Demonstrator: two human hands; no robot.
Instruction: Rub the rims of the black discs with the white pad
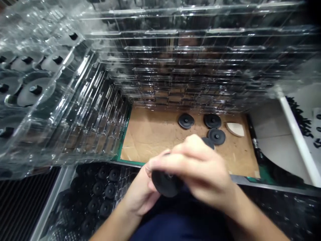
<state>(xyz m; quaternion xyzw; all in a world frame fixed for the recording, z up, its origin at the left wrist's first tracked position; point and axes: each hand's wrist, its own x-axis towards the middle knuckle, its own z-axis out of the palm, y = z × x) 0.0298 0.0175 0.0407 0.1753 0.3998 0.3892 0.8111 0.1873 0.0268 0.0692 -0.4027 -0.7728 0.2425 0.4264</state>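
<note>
In the head view, a round black disc [167, 185] with a small centre stem is held tilted between my two hands, in front of my body. My left hand [139, 195] is closed around its left edge. From the right, my right hand [205, 167] reaches over the disc, bent fingers against its upper face near the stem. Those fingers are smeared by motion and hide part of the disc. Beyond my hands, several similar black discs [217, 136] lie on a brown cardboard sheet [147, 134], one partly covered by my right hand.
Tall stacks of clear plastic trays [170, 70] stand behind the cardboard and on the left. An upper left tray [47, 90] holds discs with black stems. More discs sit in a dark tray [100, 190] at lower left. A pale wedge-shaped piece [235, 129] lies on the right.
</note>
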